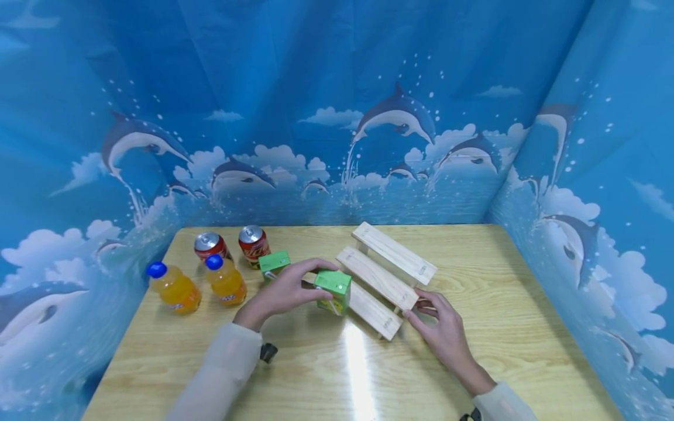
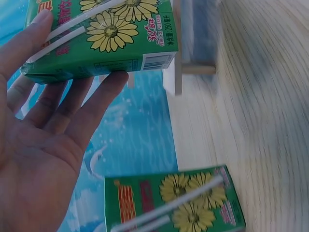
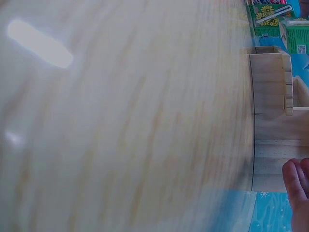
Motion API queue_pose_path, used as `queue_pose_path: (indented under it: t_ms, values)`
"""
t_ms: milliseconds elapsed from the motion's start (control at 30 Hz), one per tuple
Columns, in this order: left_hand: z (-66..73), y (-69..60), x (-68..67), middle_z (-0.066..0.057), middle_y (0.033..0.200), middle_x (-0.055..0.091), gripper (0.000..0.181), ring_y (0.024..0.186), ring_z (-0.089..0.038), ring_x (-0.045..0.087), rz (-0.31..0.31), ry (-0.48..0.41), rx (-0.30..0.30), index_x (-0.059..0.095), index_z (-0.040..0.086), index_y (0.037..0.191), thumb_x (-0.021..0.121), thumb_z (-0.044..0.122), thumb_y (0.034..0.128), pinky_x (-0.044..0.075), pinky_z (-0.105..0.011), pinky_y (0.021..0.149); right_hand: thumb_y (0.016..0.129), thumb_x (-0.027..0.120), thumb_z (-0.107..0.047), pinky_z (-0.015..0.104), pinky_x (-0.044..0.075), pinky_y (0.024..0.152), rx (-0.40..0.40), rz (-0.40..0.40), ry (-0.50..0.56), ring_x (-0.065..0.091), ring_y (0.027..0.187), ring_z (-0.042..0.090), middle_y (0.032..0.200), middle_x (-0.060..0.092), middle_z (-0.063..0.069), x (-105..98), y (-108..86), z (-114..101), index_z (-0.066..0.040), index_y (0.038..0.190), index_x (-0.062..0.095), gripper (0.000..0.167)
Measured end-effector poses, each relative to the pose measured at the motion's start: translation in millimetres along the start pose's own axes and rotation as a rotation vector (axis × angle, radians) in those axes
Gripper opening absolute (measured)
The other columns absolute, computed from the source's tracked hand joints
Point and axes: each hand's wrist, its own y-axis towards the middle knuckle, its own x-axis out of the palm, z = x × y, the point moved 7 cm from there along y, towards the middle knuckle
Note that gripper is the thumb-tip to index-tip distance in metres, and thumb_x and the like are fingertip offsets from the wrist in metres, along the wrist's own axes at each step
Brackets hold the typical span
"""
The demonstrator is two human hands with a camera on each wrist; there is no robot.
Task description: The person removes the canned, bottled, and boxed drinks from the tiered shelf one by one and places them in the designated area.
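Note:
My left hand (image 1: 281,290) holds a green drink carton (image 1: 337,286) between thumb and fingers, beside the left end of a three-step wooden rack (image 1: 376,278). In the left wrist view this carton (image 2: 120,36) shows yellow flowers and a straw on its side, and the fingers support it from below. A second green carton (image 1: 274,261) stands on the table, partly behind the left hand. At the rack's right end, my right hand (image 1: 444,330) grips the middle step's end with thumb and fingers. Only some right fingertips (image 3: 293,180) show in the right wrist view.
Two red cans (image 1: 254,245) stand at the table's back left. In front of them are two orange drink bottles (image 1: 227,283) with blue caps. A blue dolphin-print curtain (image 1: 316,117) hangs behind and beside the wooden table (image 1: 474,251).

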Motion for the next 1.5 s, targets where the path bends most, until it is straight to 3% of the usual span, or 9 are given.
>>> queue_pose_path:
  t_ms: [267, 500, 967, 1167, 1500]
  values:
    - [-14.6, -20.2, -19.6, 0.0, 0.15, 0.066, 0.053, 0.133, -0.025, 0.063, 0.078, 0.028, -0.052, 0.065, 0.028, 0.147, 0.085, 0.031, 0.0978, 0.059, -0.049, 0.107, 0.088, 0.092, -0.008, 0.034, 0.067, 0.092, 0.007, -0.004, 0.005, 0.077, 0.101, 0.031, 0.12, 0.074, 0.011, 0, 0.3, 0, -0.003, 0.134, 0.072, 0.051]
    - [-25.4, -39.6, -34.2, -0.001, 0.154, 0.063, 0.052, 0.132, -0.027, 0.063, 0.146, 0.072, -0.142, 0.065, 0.033, 0.147, 0.083, 0.038, 0.0984, 0.056, -0.054, 0.108, 0.087, 0.092, -0.008, 0.033, 0.067, 0.091, 0.013, -0.006, 0.0, 0.078, 0.101, 0.031, 0.12, 0.075, 0.01, 0, -0.4, 0, -0.003, 0.134, 0.072, 0.051]
    - [-46.7, -71.1, -51.7, -0.013, 0.16, 0.056, 0.055, 0.132, -0.036, 0.064, 0.218, 0.03, -0.298, 0.065, 0.029, 0.148, 0.084, 0.04, 0.0975, 0.06, -0.053, 0.108, 0.087, 0.092, -0.008, 0.03, 0.066, 0.091, 0.001, 0.0, 0.004, 0.077, 0.101, 0.03, 0.12, 0.075, 0.01, 0, 0.1, 0, -0.003, 0.134, 0.072, 0.051]
    - [-51.5, -82.8, -58.9, -0.013, 0.157, 0.06, 0.058, 0.13, -0.035, 0.066, 0.251, 0.077, -0.35, 0.064, 0.031, 0.149, 0.082, 0.05, 0.0967, 0.062, -0.054, 0.103, 0.087, 0.092, -0.007, 0.028, 0.066, 0.091, -0.002, 0.0, 0.003, 0.077, 0.101, 0.031, 0.12, 0.074, 0.01, 0, -0.3, 1, -0.003, 0.134, 0.072, 0.051]
    - [-63.4, -101.8, -67.7, -0.01, 0.164, 0.056, 0.07, 0.145, -0.04, 0.055, 0.27, 0.12, -0.448, 0.06, 0.038, 0.152, 0.08, 0.066, 0.0914, 0.043, -0.074, 0.117, 0.087, 0.091, -0.005, 0.019, 0.063, 0.092, 0.012, -0.006, 0.003, 0.077, 0.101, 0.026, 0.119, 0.074, 0.011, 1, 0.3, 5, -0.003, 0.134, 0.072, 0.051]
